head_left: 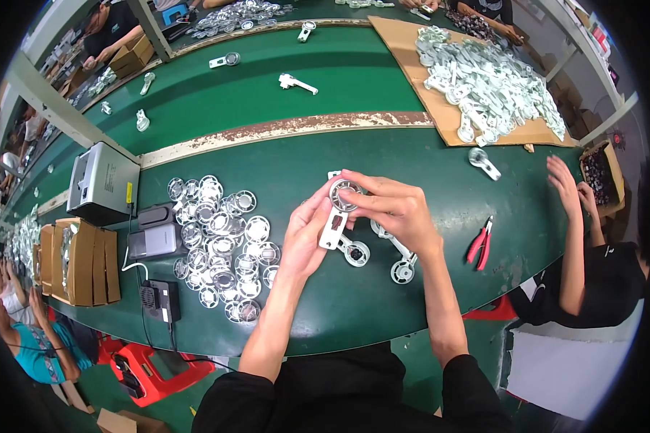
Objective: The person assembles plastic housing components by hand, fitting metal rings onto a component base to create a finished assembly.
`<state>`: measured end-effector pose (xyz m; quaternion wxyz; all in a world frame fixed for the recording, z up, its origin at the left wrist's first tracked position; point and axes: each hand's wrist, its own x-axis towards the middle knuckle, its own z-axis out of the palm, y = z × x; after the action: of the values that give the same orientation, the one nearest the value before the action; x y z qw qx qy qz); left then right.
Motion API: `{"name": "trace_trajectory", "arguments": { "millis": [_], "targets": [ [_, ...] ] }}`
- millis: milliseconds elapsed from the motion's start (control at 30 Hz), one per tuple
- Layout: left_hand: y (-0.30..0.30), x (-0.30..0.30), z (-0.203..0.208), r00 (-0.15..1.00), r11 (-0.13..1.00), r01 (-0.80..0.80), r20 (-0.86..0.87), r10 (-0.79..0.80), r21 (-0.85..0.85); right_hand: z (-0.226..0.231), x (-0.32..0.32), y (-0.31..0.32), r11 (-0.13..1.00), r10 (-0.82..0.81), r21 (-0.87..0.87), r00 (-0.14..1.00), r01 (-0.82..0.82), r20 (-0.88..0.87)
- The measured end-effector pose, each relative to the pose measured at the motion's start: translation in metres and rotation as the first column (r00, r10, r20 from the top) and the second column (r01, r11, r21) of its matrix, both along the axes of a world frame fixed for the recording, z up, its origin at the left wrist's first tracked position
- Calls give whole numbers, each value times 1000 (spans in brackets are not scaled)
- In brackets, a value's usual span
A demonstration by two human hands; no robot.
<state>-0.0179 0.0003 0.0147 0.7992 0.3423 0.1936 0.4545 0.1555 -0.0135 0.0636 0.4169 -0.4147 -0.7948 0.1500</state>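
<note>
Stacked at the table's (383, 303) left edge: cardboard boxes (79, 260), a grey machine (105, 180) and black units (155, 234). Spread beside them, toward the near edge: a heap of clear round discs (220, 245). Raised above the table's middle: a white fan part (337, 213), long axis near upright and tilted, ring end up toward the far edge, handle end down toward the near edge. Left hand (303, 234) half closed, thumb and fingers pinching the handle end. Right hand (390, 206) curled, fingertips gripping the ring. Lying under the hands: two more white parts (397, 263). Further right: red pliers (480, 245), then another person's hand (565, 184) near the right edge. Far right corner: cardboard sheet (412, 58) heaped with white pieces (491, 86).
</note>
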Motion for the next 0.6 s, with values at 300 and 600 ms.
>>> {"name": "trace_trajectory", "arguments": {
  "millis": [300, 600],
  "targets": [
    [-8, 3, 3, 989, 989, -148, 23, 148, 15, -6, -18, -1, 994, -44, 97, 998, 47, -33],
    [-9, 6, 3, 965, 960, -252, -43, 259, 125, -13, -28, -2, 976, -108, 183, 993, 115, -47]
  ]
}}
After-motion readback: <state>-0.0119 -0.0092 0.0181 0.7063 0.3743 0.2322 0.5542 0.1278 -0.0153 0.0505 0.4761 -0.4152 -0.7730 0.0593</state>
